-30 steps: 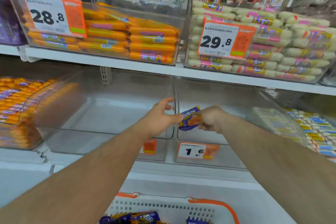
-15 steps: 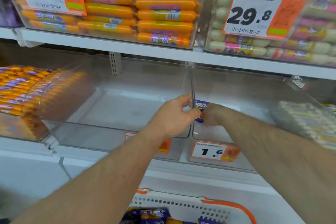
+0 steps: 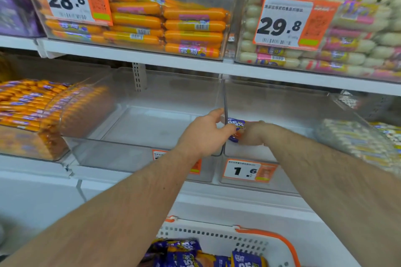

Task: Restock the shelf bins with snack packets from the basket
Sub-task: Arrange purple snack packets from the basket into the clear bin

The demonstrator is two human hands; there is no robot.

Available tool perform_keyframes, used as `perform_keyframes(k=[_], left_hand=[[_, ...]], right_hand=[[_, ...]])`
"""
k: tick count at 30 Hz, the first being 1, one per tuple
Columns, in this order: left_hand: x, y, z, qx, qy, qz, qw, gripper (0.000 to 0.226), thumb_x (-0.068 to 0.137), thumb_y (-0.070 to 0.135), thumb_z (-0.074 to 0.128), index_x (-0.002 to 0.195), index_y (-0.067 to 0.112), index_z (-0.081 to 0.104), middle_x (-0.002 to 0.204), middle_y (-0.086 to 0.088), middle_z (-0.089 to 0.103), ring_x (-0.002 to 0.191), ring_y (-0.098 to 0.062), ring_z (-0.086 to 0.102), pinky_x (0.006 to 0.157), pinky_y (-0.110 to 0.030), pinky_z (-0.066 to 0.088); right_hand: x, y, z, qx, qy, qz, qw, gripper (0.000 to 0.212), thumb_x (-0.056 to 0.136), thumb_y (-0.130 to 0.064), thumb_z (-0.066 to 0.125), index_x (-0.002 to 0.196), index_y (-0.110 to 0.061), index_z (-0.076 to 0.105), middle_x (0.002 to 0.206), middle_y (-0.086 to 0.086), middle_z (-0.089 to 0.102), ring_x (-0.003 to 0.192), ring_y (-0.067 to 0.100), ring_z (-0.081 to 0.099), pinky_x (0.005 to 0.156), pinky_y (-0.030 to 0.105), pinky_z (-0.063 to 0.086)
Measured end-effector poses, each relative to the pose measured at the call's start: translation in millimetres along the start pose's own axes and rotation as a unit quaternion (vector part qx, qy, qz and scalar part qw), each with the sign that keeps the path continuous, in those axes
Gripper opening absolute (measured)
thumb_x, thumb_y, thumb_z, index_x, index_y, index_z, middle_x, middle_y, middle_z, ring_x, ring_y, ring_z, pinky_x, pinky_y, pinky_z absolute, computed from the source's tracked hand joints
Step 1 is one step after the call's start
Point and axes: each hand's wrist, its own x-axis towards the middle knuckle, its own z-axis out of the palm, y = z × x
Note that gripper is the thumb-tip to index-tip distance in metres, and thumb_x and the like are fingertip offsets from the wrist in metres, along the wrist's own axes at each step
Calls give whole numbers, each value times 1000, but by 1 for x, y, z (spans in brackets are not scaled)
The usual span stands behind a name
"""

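While both arms reach over the front edge of the lower shelf [image 3: 217,199], the right hand [image 3: 252,134] has its fingers curled round a purple and orange snack packet [image 3: 236,128] and holds it just inside the left front corner of the clear bin [image 3: 282,115] with the 1.6 price tag [image 3: 249,171]. The left hand [image 3: 204,134] sits at the dividing wall between this bin and the clear bin to its left [image 3: 141,128]; its thumb points up along the wall and its fingers bend loosely toward the packet, though I cannot tell whether they touch the wall or the packet.

Compared with half a second ago, the hands and packet sit in nearly the same spot at the divider, and more of the packet's face shows above the right hand. A second ago the packet was out in front of the bins, between the two hands.

Much of the packet is hidden behind the right hand's knuckles and the divider's edge. At the bottom edge, the white basket [image 3: 217,236] with orange handles is cut off, with more purple packets [image 3: 182,253] in it. Print on the small tags is too blurred to read.
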Motion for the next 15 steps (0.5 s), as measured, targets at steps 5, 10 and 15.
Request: perform_keyframes(k=[5, 10, 15], left_hand=[[-22, 11, -5, 56, 106, 93, 988, 49, 84, 37, 58, 129, 19, 58, 127, 0, 62, 111, -16, 61, 95, -37, 50], [-97, -6, 2, 59, 236, 335, 910, 34, 78, 17, 50, 107, 3, 61, 104, -10, 60, 93, -21, 54, 82, -29, 44], [-173, -92, 42, 18, 108, 83, 991, 22, 81, 17, 54, 102, 21, 60, 97, 9, 59, 80, -13, 59, 74, -33, 51]], right_hand=[[-57, 5, 20, 290, 368, -18, 883, 27, 86, -12, 56, 109, -11, 70, 113, 11, 67, 105, 29, 61, 84, 31, 46], [-143, -18, 92, 328, 568, -208, 725, 17, 73, -14, 50, 71, -7, 65, 73, 1, 58, 72, 14, 49, 65, 19, 33], [-147, -28, 196, 337, 202, -57, 918, 13, 81, -12, 58, 75, -18, 67, 80, 4, 68, 76, 21, 60, 67, 28, 46]])
